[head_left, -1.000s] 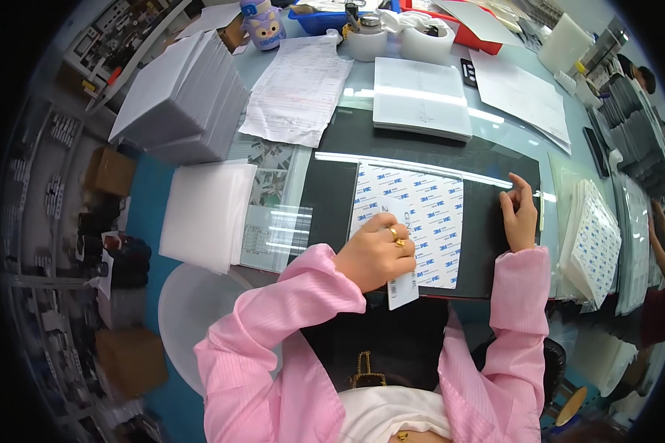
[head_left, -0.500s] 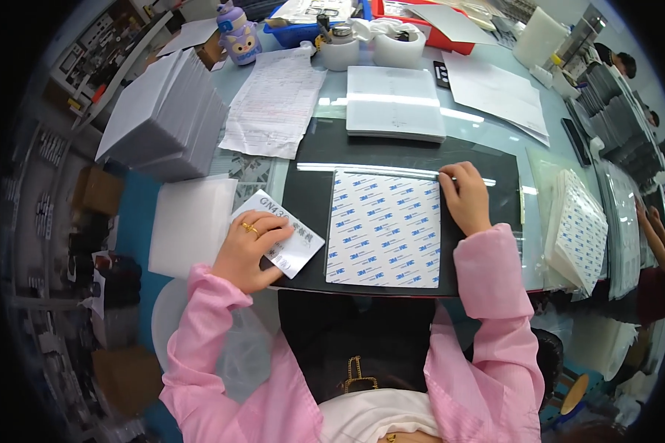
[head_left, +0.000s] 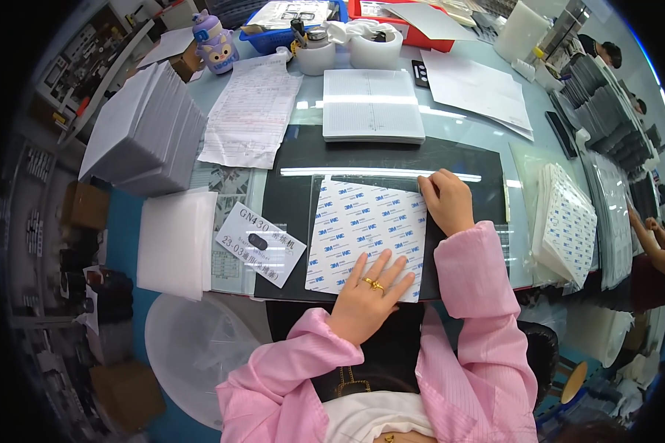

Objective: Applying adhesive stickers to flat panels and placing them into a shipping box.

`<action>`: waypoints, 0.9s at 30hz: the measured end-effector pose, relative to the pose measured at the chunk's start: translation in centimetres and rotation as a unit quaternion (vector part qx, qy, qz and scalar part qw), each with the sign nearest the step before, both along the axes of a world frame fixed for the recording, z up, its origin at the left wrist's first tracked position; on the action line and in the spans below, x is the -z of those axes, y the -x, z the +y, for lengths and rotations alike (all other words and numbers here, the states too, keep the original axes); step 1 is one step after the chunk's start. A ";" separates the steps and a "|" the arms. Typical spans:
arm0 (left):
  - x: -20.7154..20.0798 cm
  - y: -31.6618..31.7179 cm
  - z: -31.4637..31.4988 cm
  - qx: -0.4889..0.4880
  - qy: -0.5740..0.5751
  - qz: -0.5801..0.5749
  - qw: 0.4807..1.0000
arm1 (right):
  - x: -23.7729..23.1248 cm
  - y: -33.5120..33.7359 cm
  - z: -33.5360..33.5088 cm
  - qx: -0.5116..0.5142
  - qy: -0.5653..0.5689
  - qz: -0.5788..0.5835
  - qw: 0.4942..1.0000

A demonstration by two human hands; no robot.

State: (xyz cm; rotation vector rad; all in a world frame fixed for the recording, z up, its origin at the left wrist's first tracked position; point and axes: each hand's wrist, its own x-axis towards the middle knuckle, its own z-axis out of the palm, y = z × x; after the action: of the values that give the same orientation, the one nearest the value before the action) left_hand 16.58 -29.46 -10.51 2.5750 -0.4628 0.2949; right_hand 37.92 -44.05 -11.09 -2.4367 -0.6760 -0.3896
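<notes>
A white adhesive-backing sheet with a blue repeated print [head_left: 362,229] lies on a black mat [head_left: 465,251] in front of me. Along its upper edge shows a strip of clear plastic sheet [head_left: 377,181]; the two edges run at a slight angle to each other. My left hand [head_left: 368,294] rests flat on the lower right part of the printed sheet, fingers spread. At the upper right corner, my right hand [head_left: 448,199] has its fingers closed on the sheet; the fingertips partly hide that corner. To the left lies a white printed card [head_left: 261,244] with a dark oval, untouched.
Stacked white sheets [head_left: 137,133] and a translucent pile [head_left: 171,244] stand left. A squared stack of sheets [head_left: 373,103] lies beyond the mat, beside a crumpled paper form [head_left: 247,111]. Bagged printed sheets [head_left: 565,221] are at right. Another person's arm [head_left: 654,244] shows far right.
My left hand has let go of the white card and moved right onto the printed sheet. The card now lies on the table. My right hand stays at the sheet's upper right corner.
</notes>
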 end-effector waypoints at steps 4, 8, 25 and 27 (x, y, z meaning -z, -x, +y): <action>0.6 0.4 -0.2 -0.024 0.016 -0.071 0.997 | -0.2 -0.5 -0.6 -0.011 0.019 0.040 0.999; -2.1 0.1 1.0 -0.010 0.044 -0.132 0.990 | 0.0 -1.5 -1.4 -0.015 -0.229 0.150 0.962; -2.9 -4.1 6.1 -0.157 0.831 -0.093 0.525 | -3.3 5.0 3.6 -0.299 -0.330 0.587 0.676; -3.4 -3.9 4.9 -0.159 0.800 -0.030 0.578 | -3.2 3.5 3.7 -0.218 -0.415 0.516 0.718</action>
State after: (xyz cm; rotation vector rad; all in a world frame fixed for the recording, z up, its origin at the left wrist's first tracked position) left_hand 20.46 -24.58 -7.08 0.7702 0.2736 0.5566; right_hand 34.38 -40.31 -7.87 -1.2155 -0.3750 0.7072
